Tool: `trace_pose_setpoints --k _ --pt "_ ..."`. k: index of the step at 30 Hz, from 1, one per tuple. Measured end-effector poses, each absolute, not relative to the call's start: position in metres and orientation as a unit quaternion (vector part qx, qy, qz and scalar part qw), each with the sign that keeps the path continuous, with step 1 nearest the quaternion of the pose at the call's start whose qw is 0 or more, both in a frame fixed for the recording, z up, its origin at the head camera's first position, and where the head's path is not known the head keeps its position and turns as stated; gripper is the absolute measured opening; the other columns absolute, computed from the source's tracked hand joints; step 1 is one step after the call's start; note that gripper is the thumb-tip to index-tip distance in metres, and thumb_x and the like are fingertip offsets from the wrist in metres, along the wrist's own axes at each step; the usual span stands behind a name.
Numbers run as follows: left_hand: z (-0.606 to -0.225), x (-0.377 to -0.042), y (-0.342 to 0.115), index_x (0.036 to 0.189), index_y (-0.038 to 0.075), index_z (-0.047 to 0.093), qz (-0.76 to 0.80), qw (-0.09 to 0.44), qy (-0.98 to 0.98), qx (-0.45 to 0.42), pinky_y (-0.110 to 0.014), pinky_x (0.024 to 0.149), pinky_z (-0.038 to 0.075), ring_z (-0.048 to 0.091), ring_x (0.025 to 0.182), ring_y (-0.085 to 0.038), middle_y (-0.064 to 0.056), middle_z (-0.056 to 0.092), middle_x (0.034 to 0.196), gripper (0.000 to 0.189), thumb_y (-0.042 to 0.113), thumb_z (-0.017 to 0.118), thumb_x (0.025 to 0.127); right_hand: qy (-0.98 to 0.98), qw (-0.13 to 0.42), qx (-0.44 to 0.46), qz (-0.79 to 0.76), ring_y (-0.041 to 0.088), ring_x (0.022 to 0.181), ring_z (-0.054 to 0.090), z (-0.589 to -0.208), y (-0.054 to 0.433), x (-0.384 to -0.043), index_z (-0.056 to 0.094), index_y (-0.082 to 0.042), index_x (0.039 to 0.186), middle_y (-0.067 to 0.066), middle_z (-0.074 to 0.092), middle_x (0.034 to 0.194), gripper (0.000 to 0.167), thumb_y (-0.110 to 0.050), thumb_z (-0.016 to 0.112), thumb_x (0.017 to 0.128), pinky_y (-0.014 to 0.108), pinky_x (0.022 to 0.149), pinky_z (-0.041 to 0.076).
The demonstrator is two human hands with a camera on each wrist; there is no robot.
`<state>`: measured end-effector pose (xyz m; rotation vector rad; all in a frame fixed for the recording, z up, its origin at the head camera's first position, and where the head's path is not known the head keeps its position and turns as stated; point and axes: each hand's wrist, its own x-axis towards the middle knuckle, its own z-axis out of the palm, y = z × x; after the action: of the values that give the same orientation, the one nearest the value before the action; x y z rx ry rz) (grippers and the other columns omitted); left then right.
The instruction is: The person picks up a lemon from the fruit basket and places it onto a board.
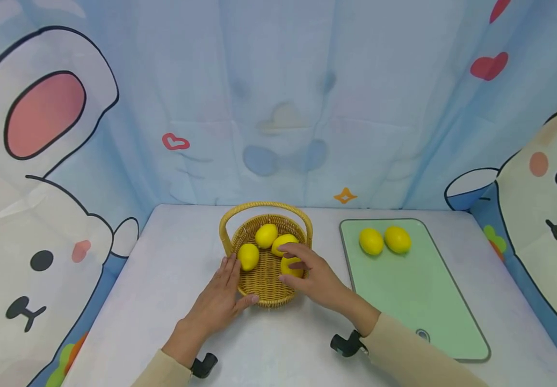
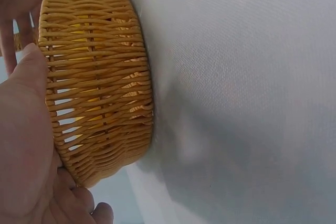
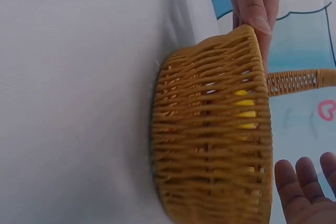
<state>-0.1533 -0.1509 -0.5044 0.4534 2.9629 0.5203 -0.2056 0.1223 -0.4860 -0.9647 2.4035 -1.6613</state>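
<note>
Head: L hand [image 1: 217,302] on bskt rim [image 1: 270,304], gap to board [image 1: 413,295].

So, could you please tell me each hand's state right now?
Left hand: open, resting against the round, tan woven basket.
Right hand: open, fingers parted around an oval yellow lemon; no grip visible.

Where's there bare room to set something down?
Free: the middle of the green board, below its two lemons; also the white table left of the basket and left hand. Crowded: inside the basket, where four lemons sit, the right hand over two of them.
</note>
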Motion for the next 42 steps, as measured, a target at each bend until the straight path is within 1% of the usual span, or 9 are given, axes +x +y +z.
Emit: trace_pose_setpoints --k 6,10,13,16,23,29,35,39,42 --pt "-0.505 -0.154 -0.152 0.167 -0.003 0.015 0.173 0.048 0.972 0.153 -0.050 0.132 0.019 0.004 0.165 -0.035 -0.020 0.005 0.177 0.101 0.067 0.050 0.103 0.788 0.077 -0.282 -0.542 0.042 0.138 0.055 -0.481 0.092 -0.227 0.053 -0.021 0.153 0.008 0.052 0.156 0.060 -0.020 0.078 0.099 0.057 0.109 0.053" --pt "-0.506 -0.154 -0.152 0.167 -0.003 0.014 0.171 0.045 0.972 0.156 -0.050 0.132 0.020 0.004 0.165 -0.035 -0.020 0.005 0.177 0.102 0.069 0.048 0.103 0.805 0.113 -0.248 -0.527 0.038 0.143 0.054 -0.482 0.079 -0.240 0.050 -0.028 0.157 0.005 0.046 0.162 0.063 -0.024 0.076 0.100 0.053 0.109 0.054" --pt "-0.506 -0.155 -0.152 0.167 -0.003 0.014 0.174 0.042 0.971 0.158 -0.050 0.132 0.020 0.004 0.165 -0.035 -0.020 0.005 0.177 0.102 0.068 0.048 0.103 0.808 0.137 -0.233 -0.523 0.037 0.144 0.053 -0.485 0.071 -0.246 0.048 -0.031 0.158 0.008 0.045 0.164 0.063 -0.024 0.074 0.101 0.054 0.109 0.054" --pt "-0.506 -0.155 -0.152 0.167 -0.003 0.013 0.171 0.040 0.971 0.161 -0.050 0.132 0.021 0.005 0.165 -0.035 -0.020 0.004 0.177 0.102 0.068 0.048 0.103 0.807 0.153 -0.227 -0.524 0.039 0.144 0.053 -0.486 0.063 -0.251 0.047 -0.027 0.160 0.014 0.044 0.165 0.063 -0.020 0.071 0.102 0.055 0.109 0.053" --pt "-0.506 -0.156 -0.151 0.167 -0.002 0.014 0.170 0.042 0.972 0.156 -0.049 0.132 0.021 0.006 0.165 -0.034 -0.019 0.005 0.177 0.102 0.068 0.049 0.103 0.820 0.162 -0.213 -0.506 0.036 0.137 0.059 -0.488 0.045 -0.253 0.047 -0.019 0.160 0.016 0.053 0.157 0.063 -0.016 0.070 0.101 0.052 0.107 0.055" --pt "-0.506 -0.155 -0.151 0.167 -0.002 0.014 0.171 0.049 0.972 0.151 -0.049 0.132 0.020 0.005 0.165 -0.034 -0.017 0.004 0.178 0.102 0.069 0.049 0.103 0.836 0.154 -0.194 -0.489 0.032 0.139 0.056 -0.498 0.032 -0.253 0.050 -0.020 0.157 0.011 0.055 0.156 0.063 -0.012 0.073 0.099 0.052 0.116 0.047" --pt "-0.505 -0.153 -0.152 0.168 -0.002 0.013 0.173 0.051 0.972 0.151 -0.049 0.133 0.019 0.005 0.165 -0.033 -0.018 0.005 0.177 0.102 0.068 0.048 0.103 0.835 0.165 -0.192 -0.489 0.032 0.142 0.053 -0.506 0.027 -0.250 0.053 -0.020 0.156 0.010 0.055 0.155 0.066 -0.007 0.076 0.095 0.053 0.119 0.043" --pt "-0.504 -0.153 -0.153 0.167 -0.002 0.013 0.175 0.051 0.971 0.156 -0.049 0.132 0.019 0.005 0.165 -0.034 -0.019 0.005 0.177 0.101 0.067 0.049 0.103 0.832 0.192 -0.203 -0.480 0.030 0.141 0.053 -0.510 0.028 -0.248 0.052 -0.019 0.157 0.007 0.051 0.160 0.071 -0.010 0.080 0.093 0.053 0.120 0.042" --pt "-0.504 -0.153 -0.153 0.167 -0.003 0.014 0.177 0.050 0.970 0.159 -0.049 0.132 0.020 0.005 0.165 -0.035 -0.020 0.006 0.177 0.100 0.067 0.049 0.104 0.834 0.200 -0.204 -0.472 0.028 0.134 0.056 -0.511 0.028 -0.246 0.050 -0.018 0.157 0.009 0.053 0.158 0.073 -0.014 0.082 0.092 0.052 0.117 0.045"
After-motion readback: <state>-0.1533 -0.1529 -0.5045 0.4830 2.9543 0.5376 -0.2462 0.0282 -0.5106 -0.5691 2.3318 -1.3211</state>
